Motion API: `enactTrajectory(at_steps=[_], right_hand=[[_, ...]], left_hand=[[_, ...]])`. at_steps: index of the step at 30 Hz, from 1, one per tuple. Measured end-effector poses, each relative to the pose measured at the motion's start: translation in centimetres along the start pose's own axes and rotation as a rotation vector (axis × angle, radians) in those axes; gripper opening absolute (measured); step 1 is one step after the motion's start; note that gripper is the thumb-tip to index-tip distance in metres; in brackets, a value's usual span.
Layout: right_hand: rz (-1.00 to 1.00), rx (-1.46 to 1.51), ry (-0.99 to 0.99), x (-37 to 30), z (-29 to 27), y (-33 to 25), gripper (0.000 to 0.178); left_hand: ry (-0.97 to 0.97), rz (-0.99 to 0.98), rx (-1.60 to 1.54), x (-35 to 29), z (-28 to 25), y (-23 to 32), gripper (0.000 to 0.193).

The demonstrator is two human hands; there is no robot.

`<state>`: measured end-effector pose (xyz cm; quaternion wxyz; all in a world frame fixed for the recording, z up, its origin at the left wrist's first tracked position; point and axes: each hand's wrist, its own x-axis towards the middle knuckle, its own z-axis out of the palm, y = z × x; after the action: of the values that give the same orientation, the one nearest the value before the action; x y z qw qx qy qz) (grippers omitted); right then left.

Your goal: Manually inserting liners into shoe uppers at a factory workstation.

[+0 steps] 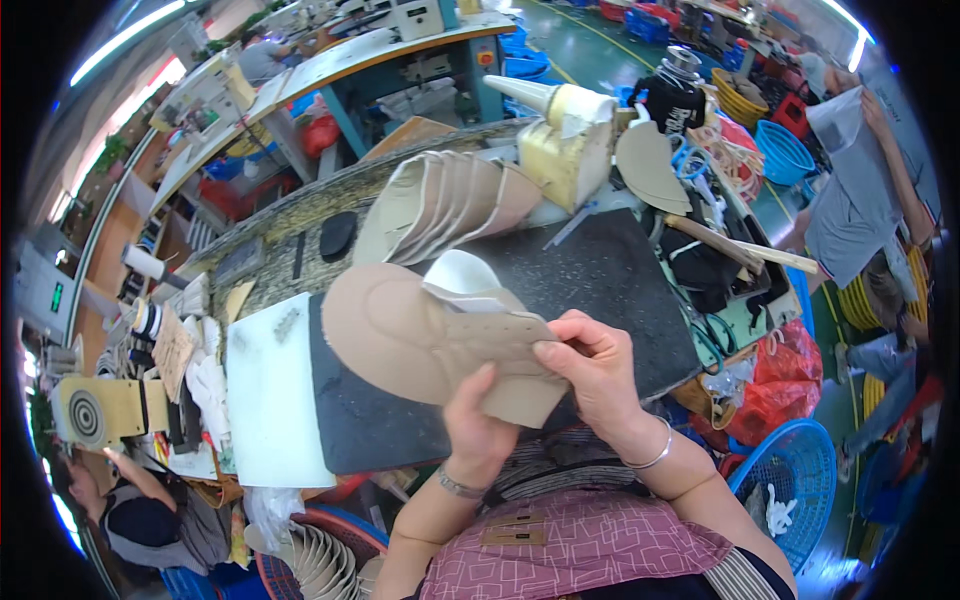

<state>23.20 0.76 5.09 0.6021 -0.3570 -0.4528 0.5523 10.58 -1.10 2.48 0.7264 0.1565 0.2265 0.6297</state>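
Note:
A beige shoe upper [390,330] with a white lining flap is held over the black work mat [610,270]. My left hand [475,425] grips its lower edge, thumb on top and fingers hidden underneath. With thumb and fingers, my right hand [598,365] pinches the upper along its right-hand edge by the row of eyelets. Just beyond, a stack of similar beige uppers [450,205] lies nested at the back of the mat. To the left of the mat is a white board [275,400].
A yellowed block [570,140] with a pale cone stands at the back, beside a black bottle [672,95]. Scissors [712,340] and a wooden-handled tool [715,240] lie right. A blue basket [795,490] and a basket of beige pieces [320,560] flank me. Other people are nearby.

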Motion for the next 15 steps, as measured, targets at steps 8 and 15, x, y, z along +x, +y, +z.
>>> enactTrajectory(at_steps=[8, 15], right_hand=[[-0.065, -0.121, 0.05, 0.2, 0.3, -0.1, 0.013], [-0.269, -0.482, -0.005, 1.1, -0.4, -0.7, 0.013]], left_hand=[[-0.04, -0.028, -0.004, -0.4, -0.4, -0.6, 0.039], [-0.037, 0.072, 0.162, -0.9, 0.1, -0.8, 0.041]])
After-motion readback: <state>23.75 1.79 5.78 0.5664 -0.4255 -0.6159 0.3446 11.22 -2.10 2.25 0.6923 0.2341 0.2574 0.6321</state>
